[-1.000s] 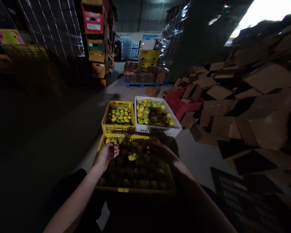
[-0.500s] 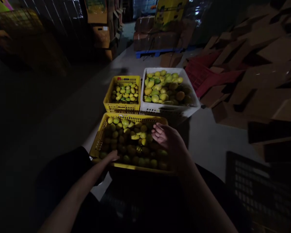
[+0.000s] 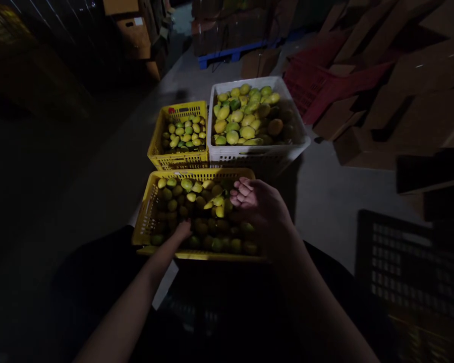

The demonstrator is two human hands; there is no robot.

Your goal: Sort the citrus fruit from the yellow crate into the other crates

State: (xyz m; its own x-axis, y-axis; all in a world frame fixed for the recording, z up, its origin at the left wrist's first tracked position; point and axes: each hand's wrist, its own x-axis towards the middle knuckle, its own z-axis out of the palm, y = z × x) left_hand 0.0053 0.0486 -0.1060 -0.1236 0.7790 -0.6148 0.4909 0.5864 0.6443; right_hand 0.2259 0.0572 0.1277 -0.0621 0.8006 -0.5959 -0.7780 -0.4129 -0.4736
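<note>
A yellow plastic crate (image 3: 146, 212) stands in front of me, holding many yellow and green lemon-like fruits (image 3: 186, 185). My left hand (image 3: 184, 229) reaches down into its front left part, among the fruits. Its fingers are lost in shadow, so what they touch is hidden. Over the crate's right side is my right hand (image 3: 255, 199), its fingers curled and close together. Its palm side is dark, and I cannot make out anything in it. The nearest fruits lie just left of its fingertips, some in a patch of light.
Behind stand a smaller yellow crate (image 3: 181, 162) and a white crate (image 3: 257, 152), both with similar fruit. At right are a red crate (image 3: 306, 91), piled cardboard (image 3: 419, 121) and a dark crate (image 3: 393, 262) on the floor. A blue pallet (image 3: 227, 54) stands farther back.
My view has tipped down and come closer to the crates. My left hand has moved farther into the front crate. My right hand stays curled over its right side.
</note>
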